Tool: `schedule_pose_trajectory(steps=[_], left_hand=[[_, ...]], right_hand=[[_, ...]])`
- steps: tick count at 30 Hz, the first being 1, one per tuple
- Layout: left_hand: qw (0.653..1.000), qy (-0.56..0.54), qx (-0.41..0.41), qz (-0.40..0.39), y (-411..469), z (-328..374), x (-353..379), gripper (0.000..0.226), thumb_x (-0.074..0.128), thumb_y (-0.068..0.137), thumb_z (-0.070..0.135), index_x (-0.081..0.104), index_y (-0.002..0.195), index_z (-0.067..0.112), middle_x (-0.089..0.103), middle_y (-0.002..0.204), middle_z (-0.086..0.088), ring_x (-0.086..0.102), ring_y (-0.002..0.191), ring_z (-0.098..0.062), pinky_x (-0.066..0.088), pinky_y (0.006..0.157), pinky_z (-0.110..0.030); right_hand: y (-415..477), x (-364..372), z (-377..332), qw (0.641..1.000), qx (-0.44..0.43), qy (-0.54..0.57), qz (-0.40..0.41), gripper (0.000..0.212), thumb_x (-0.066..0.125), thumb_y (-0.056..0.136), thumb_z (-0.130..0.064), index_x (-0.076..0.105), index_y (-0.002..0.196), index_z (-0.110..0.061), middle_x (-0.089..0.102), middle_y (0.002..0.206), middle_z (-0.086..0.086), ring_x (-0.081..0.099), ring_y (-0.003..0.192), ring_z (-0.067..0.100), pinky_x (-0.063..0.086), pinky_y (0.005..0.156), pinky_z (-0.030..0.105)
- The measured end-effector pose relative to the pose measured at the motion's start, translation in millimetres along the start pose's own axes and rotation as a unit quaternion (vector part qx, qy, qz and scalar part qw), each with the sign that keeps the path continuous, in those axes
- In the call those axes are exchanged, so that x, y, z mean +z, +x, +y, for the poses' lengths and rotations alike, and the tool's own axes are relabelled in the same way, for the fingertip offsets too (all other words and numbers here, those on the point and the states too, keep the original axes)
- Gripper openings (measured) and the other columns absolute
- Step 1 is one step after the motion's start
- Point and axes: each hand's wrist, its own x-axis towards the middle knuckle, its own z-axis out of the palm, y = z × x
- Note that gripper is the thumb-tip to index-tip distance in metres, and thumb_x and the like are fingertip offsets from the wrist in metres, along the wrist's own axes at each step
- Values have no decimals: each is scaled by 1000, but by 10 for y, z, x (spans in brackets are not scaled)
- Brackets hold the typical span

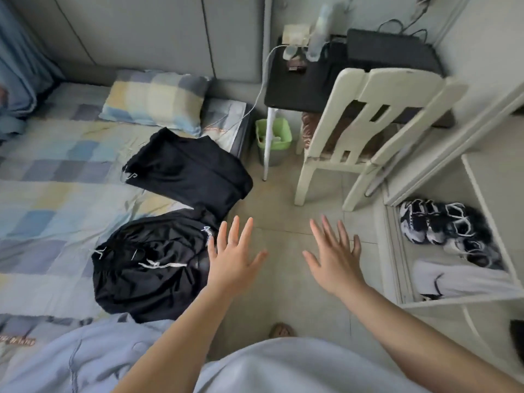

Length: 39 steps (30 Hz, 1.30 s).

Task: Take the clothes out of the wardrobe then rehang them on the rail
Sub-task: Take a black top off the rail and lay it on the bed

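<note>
Two black garments lie on the bed: a folded one point(190, 168) near the bed's corner and a crumpled one with white drawstrings point(147, 268) closer to me. A pale blue garment point(85, 358) lies at the bed's near edge. My left hand point(231, 256) hovers with fingers spread just right of the crumpled garment, holding nothing. My right hand point(334, 256) is also spread and empty above the floor tiles. The open wardrobe point(482, 205) stands at the right; its bottom compartment holds shoes point(445, 225) and a white garment point(465, 279). No rail is in view.
A cream wooden chair point(365, 129) stands ahead on the right, beside a black table point(312, 80) carrying small items and cables. A green bin point(273, 140) sits under the table. A checked pillow point(154, 100) lies at the head of the bed point(56, 171).
</note>
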Motion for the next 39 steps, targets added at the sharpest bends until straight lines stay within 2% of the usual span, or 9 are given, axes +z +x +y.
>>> schedule_pose_trajectory(steps=[8,16,22,24,27,29,31,37,39], left_hand=[[984,41,159,-66,928,1362,306,80,12,86,79,-8,155,44,-9,166,8,-18,151,-22,-10,120,-52],[936,77,321,-120,2054,2651,563,78,11,87,79,-19,151,46,-14,165,9,-22,150,-22,-17,116,-51],[870,108,459,-142,3003,3760,564,81,12,87,79,-17,153,43,-18,165,6,-27,148,-23,-14,119,-55],[849,98,502,-137,3259,4143,536,81,7,85,80,-17,153,44,-16,165,7,-26,149,-22,-11,120,-55],[813,64,564,-127,3567,4774,488,74,15,90,78,-19,150,50,-13,166,8,-27,147,-16,-11,121,-50],[787,46,605,-110,3693,5238,395,72,16,91,76,-20,149,51,-10,166,8,-23,150,-18,-9,120,-50],[761,27,644,-77,3762,5727,247,75,14,91,77,-10,154,45,-5,167,6,-13,153,-23,-3,120,-51],[686,-63,725,3,3789,7166,-392,77,13,91,78,5,158,39,9,167,4,-1,153,-26,6,121,-55],[665,-89,741,23,3769,7631,-651,76,16,92,76,6,158,39,8,167,4,-2,153,-25,3,120,-56]], right_hand=[[133,-397,1211,986,149,50,56,70,37,98,-53,-2,154,-39,-13,163,-14,-15,150,20,-5,117,56],[440,-739,2055,947,294,65,114,69,33,99,-54,-5,154,-39,-15,162,-16,-14,150,21,-5,117,57],[880,-1200,2531,894,412,41,174,69,31,99,-53,-5,156,-37,-15,163,-12,-13,150,23,-3,118,56],[1000,-1416,2653,875,439,33,202,69,30,99,-54,-5,156,-37,-16,163,-12,-12,151,23,-3,118,55],[1122,-1853,2863,847,468,26,250,68,25,97,-56,-8,154,-39,-21,161,-16,-14,150,22,-5,117,54],[1161,-2217,2988,835,475,0,277,67,19,96,-58,-8,154,-38,-18,162,-13,-14,150,23,-6,117,55],[1163,-2612,3090,825,471,-43,310,67,17,96,-58,-1,155,-34,-10,164,-9,-9,151,25,-1,118,57],[1036,-3856,3404,785,447,-188,384,66,36,97,-51,15,156,-30,2,165,-6,-4,152,26,6,119,59],[981,-4296,3488,768,437,-238,403,66,34,97,-52,19,156,-28,4,165,-5,1,152,28,7,119,58]])
